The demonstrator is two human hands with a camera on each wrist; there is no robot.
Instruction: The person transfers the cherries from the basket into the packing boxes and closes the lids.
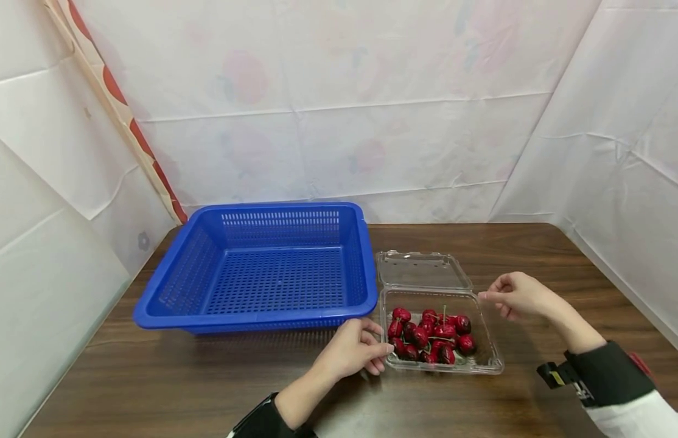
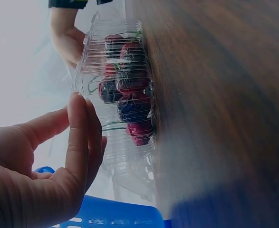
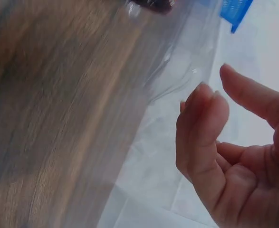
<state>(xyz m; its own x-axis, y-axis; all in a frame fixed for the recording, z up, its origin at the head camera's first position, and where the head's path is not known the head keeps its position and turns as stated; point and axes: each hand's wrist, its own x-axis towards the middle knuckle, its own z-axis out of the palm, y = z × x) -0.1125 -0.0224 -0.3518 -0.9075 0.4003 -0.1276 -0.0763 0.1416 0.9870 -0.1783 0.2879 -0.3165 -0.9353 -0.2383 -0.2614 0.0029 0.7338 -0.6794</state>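
A clear plastic clamshell box (image 1: 484,340) lies on the table, its lid (image 1: 423,271) folded back away from me. Inside are several dark red cherries (image 1: 426,334), some with green stems. My left hand (image 1: 354,348) pinches the rim at the box's left front corner, thumb at the edge and the other fingers along the outside. In the left wrist view, its fingertips (image 2: 75,102) meet the rim. My right hand (image 1: 517,296) is by the right back corner, fingers bent loosely. The right wrist view shows a gap between thumb and fingers, with nothing held.
A blue plastic basket (image 1: 251,319) with slotted walls stands left of the box, close to it. The brown wooden table (image 1: 207,389) is bordered by white sheeting (image 1: 328,152) at the back and both sides.
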